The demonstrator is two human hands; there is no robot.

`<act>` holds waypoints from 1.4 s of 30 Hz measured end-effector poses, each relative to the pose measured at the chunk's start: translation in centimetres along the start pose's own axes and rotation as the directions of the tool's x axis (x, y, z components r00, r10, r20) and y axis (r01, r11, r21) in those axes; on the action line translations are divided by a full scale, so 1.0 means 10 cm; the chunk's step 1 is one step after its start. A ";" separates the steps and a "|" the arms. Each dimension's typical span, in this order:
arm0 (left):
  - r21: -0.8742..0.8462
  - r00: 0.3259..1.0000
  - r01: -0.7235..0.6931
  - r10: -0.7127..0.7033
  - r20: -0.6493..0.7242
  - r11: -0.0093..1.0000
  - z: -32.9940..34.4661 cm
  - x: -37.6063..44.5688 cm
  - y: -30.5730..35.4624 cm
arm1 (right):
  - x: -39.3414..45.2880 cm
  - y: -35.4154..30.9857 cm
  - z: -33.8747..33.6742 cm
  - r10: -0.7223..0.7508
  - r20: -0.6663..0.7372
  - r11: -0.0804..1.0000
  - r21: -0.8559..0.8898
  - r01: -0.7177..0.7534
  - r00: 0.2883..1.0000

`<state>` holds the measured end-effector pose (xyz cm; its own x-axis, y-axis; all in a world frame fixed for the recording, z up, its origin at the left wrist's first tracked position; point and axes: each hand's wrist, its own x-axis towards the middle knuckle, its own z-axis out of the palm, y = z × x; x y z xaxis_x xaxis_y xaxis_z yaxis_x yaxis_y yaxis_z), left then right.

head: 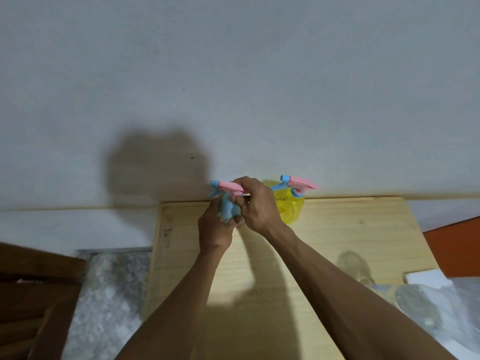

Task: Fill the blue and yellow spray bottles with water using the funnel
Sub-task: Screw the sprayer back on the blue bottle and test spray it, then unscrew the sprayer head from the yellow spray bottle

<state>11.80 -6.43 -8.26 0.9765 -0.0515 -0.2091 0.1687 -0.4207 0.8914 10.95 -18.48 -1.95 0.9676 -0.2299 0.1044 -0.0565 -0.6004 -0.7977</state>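
At far left, a dark wooden piece (pixel 33 287) and a speckled grey floor (pixel 109 294) are bordering the light wooden table (pixel 337 229), which is standing against a pale wall (pixel 233 74). Moving right, the left hand (pixel 214 228) is curling around the body of the blue spray bottle (pixel 228 210), which is being held upright at the table's far edge; most of the bottle is lying hidden behind the fingers. Beside it, the right hand (pixel 255 203) is closing its fingers over the pink-and-blue spray head (pixel 226 189), apparently twisting it, though whether it is coming off or going on cannot be told. Just right, the yellow spray bottle (pixel 289 207) is standing on the table, touching or nearly touching the right hand, its own trigger head (pixel 298 184) in place. At lower right, a clear, blurred vessel (pixel 415 302) and a white block (pixel 426 278) are resting near the edge; the funnel cannot be picked out with certainty.

Risks, as judged: the turning right hand is working so close to the yellow bottle that a wide wrist swing may be tipping it over. A loose left-hand grip would be letting the blue bottle spin and spill.
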 end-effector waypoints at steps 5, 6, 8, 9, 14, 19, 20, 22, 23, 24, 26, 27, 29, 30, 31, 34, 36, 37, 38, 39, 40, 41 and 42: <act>0.015 1.000 -0.009 0.009 0.010 1.000 -0.02 -0.01 0.04 | -0.02 -0.04 -0.02 0.031 0.003 0.999 -0.007 -0.031 1.000; 0.016 1.000 -0.003 0.003 0.014 1.000 -0.02 -0.02 0.05 | -0.04 -0.05 -0.03 0.036 -0.004 0.999 -0.014 -0.036 0.999; 0.024 1.000 0.008 -0.009 0.014 1.000 -0.04 -0.04 0.06 | -0.10 -0.10 -0.07 0.056 -0.033 0.998 -0.023 -0.057 0.998; 0.026 1.000 0.009 -0.009 0.006 1.000 -0.05 -0.06 0.07 | -0.15 -0.13 -0.10 0.054 -0.053 0.998 -0.023 -0.055 0.997; 0.055 0.997 0.052 -0.049 -0.053 0.997 -0.05 -0.27 0.09 | -0.56 -0.20 -0.27 0.029 -0.185 0.998 -0.043 -0.038 0.982; 0.103 0.991 0.104 -0.095 -0.089 0.989 0.11 -0.63 0.07 | -0.94 0.02 -0.58 0.245 -0.358 0.969 0.087 -0.230 0.901; 0.087 0.993 0.109 -0.105 -0.056 0.990 0.19 -0.69 0.09 | -0.94 0.09 -0.66 0.302 -0.393 0.953 0.122 -0.276 0.868; 0.073 0.996 0.088 -0.089 0.011 0.993 0.40 -0.77 0.13 | -0.87 0.23 -0.81 0.376 -0.424 0.927 0.171 -0.335 0.824; 0.080 0.997 0.062 -0.065 0.044 0.995 0.51 -0.78 0.16 | -0.81 0.30 -0.86 0.396 -0.416 0.918 0.181 -0.353 0.818; 0.092 0.996 0.030 -0.038 0.081 0.995 0.63 -0.77 0.18 | -0.75 0.35 -0.90 0.408 -0.396 0.913 0.188 -0.362 0.822; 0.127 0.990 -0.024 0.006 0.137 0.992 0.82 -0.71 0.27 | -0.61 0.44 -0.95 0.419 -0.339 0.907 0.205 -0.368 0.843; 0.136 0.989 -0.037 0.016 0.150 0.990 0.89 -0.66 0.31 | -0.56 0.47 -0.95 0.416 -0.312 0.907 0.212 -0.365 0.854; 0.144 0.988 -0.075 0.054 0.145 0.987 1.01 -0.55 0.37 | -0.48 0.54 -0.95 0.389 -0.277 0.916 0.216 -0.338 0.879; 0.157 0.987 -0.094 0.071 0.141 0.983 1.05 -0.50 0.39 | -0.46 0.57 -0.95 0.372 -0.269 0.923 0.209 -0.323 0.888; 0.180 0.987 -0.106 0.081 0.138 0.978 1.09 -0.45 0.40 | -0.44 0.60 -0.94 0.360 -0.267 0.927 0.207 -0.311 0.894; 0.249 0.981 -0.171 0.141 0.134 0.953 1.17 -0.36 0.38 | -0.42 0.70 -0.90 0.347 -0.266 0.926 0.249 -0.283 0.899; 0.244 0.975 -0.217 0.198 0.098 0.945 1.20 -0.37 0.36 | -0.41 0.75 -0.87 0.311 -0.265 0.935 0.257 -0.244 0.913; 0.223 0.976 -0.218 0.208 0.068 0.950 1.21 -0.38 0.36 | -0.40 0.76 -0.87 0.287 -0.266 0.943 0.246 -0.223 0.920; 0.193 0.978 -0.209 0.205 0.041 0.959 1.21 -0.41 0.37 | -0.40 0.77 -0.87 0.269 -0.265 0.950 0.231 -0.210 0.926; 0.173 0.980 -0.198 0.197 0.023 0.965 1.21 -0.44 0.37 | -0.41 0.76 -0.88 0.257 -0.260 0.955 0.218 -0.203 0.931; 0.168 0.982 -0.190 0.189 0.020 0.967 1.20 -0.49 0.37 | -0.42 0.74 -0.89 0.250 -0.248 0.957 0.208 -0.200 0.936; 0.164 0.981 -0.193 0.191 0.026 0.967 1.18 -0.54 0.38 | -0.44 0.71 -0.91 0.244 -0.231 0.958 0.208 -0.197 0.942; 0.139 0.981 -0.193 0.190 0.036 0.971 1.14 -0.60 0.38 | -0.46 0.67 -0.94 0.240 -0.213 0.957 0.218 -0.193 0.947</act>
<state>5.03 -18.07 -8.22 0.9854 -0.1626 -0.0502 -0.0433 -0.5248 0.8501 3.83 -28.64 -2.23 0.8507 -0.5246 0.0342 -0.1874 -0.3632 -0.9127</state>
